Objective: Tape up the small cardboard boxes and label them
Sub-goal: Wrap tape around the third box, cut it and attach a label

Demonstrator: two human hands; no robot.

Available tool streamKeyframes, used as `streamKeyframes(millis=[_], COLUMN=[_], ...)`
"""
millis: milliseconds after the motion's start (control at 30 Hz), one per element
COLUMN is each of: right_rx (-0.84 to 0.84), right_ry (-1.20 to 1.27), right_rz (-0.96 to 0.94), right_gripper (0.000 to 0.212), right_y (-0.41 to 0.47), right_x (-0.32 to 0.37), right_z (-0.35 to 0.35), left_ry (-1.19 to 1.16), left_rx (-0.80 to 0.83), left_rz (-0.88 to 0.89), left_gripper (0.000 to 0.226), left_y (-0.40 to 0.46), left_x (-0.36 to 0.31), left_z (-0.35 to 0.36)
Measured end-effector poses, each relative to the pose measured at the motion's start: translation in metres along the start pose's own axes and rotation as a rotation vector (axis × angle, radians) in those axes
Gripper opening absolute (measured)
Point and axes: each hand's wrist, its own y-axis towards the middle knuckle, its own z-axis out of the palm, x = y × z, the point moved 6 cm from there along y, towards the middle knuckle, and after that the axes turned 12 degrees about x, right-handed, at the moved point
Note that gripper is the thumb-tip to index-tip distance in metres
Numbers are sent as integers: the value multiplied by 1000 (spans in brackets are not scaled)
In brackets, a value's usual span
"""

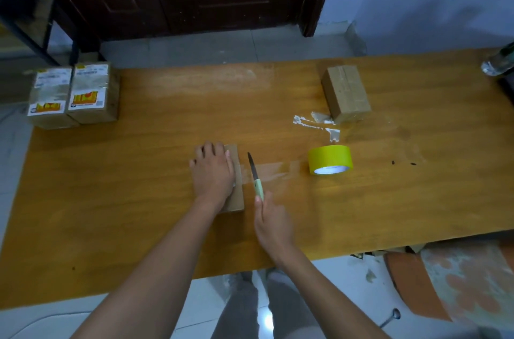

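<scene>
Pinning small brown cardboard box point(236, 172) with flat left hand point(212, 172) | right hand point(271, 217) fingers gripping green-handled knife point(254, 174) beside box | risk: blade slipping off stretched clear tape point(274, 170) toward left hand

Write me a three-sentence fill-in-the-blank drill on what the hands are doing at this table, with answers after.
1. The right hand holds a ____ with a pale green handle.
2. The left hand presses down on a small cardboard ____.
3. The roll of tape on the table is ____ in colour.

Answers: knife; box; yellow
</scene>
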Motion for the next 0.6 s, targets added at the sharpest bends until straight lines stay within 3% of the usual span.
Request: streamKeyframes(millis=[600], right_rx=[52], right_ry=[-155], right_rz=[-41], right_gripper=[25], right_y=[-8], right_x=[-6], right_z=[26], left_ry=[1], left_rx=[-21], left_rz=[-21], left_gripper=[36], left_y=[-1], left_x=[0], left_z=[2])
